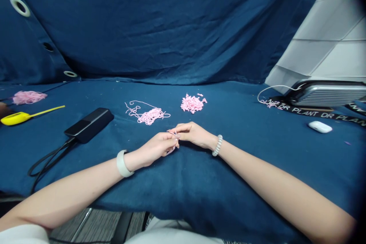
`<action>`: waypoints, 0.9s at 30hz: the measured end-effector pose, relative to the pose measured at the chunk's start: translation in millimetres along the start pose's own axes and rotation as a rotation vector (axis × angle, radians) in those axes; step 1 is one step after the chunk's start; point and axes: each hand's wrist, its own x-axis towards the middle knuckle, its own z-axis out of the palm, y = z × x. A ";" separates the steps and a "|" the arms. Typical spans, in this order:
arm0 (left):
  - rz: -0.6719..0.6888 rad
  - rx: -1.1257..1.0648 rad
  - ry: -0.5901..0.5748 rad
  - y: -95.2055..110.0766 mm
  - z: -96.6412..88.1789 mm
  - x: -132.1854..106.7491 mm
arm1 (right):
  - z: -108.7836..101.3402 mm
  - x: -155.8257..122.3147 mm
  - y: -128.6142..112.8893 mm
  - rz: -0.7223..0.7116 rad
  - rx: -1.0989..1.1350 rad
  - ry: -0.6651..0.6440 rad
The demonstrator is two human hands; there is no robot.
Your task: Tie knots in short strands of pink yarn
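My left hand [160, 145] and my right hand [193, 134] meet over the near middle of the blue cloth [228, 122]. Both are closed, with fingertips pinched around a thin pink cord [173, 132] that loops between them; part of it hangs below the left fingers. How the cord is wound is too small to make out. Behind my left hand lies a loose tangle of pink cord [151, 116] with a stray end trailing left. Beyond my right hand sits a heap of small pink pieces [192, 103], looking like short knotted bits.
At left are a black box-shaped device [89, 125] with cables, a yellow tool [20, 118], another pink cord bundle [29, 97] and part of another person's hand [4, 109]. At right lie a white earbud case [320, 127], a lettered black strap [311, 111] and a grey ribbed device [333, 94].
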 end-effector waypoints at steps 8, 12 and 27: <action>0.046 0.130 -0.078 -4.5 -1.4 2.8 | 2.0 0.3 3.0 0.003 -0.102 0.044; 0.015 0.106 -0.045 -4.4 -0.2 2.7 | 10.6 0.8 6.7 -0.109 -0.283 0.244; 0.133 0.225 0.102 0.4 4.9 -6.1 | 2.1 7.0 11.7 -0.170 -0.449 0.890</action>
